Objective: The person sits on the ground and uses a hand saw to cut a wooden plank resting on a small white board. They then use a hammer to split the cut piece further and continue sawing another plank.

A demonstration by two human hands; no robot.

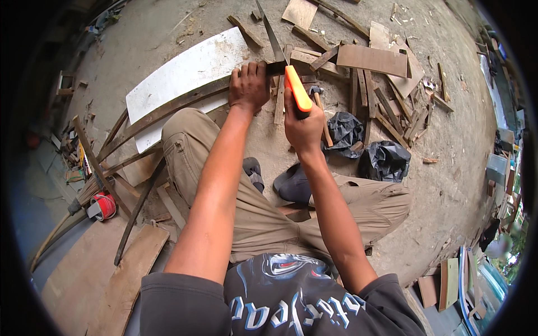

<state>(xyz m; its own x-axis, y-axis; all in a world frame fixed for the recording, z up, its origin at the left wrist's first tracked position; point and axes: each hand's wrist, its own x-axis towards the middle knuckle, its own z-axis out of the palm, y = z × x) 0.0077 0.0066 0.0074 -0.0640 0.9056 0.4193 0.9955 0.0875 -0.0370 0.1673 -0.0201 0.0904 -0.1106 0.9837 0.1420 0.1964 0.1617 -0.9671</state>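
Observation:
My right hand (305,127) is wrapped round the orange and black handle of a handsaw (273,35), whose blade points away from me. The blade lies across or close to the far end of a long, dark wooden strip (185,102); whether its teeth touch the wood I cannot tell. My left hand (250,88) is closed over that strip, just left of the saw, with the knuckles up. Part of a white board (185,70) lies beneath and beyond the strip. Right of my right hand, a hammer (322,117) with a wooden handle lies on the ground.
Two crumpled black plastic bags (344,131) (385,161) sit beyond my right knee. Scrap wood (372,60) is heaped at the far right. On the left are a red can (103,207), more strips and a brown plank (131,269). My bent legs frame the work.

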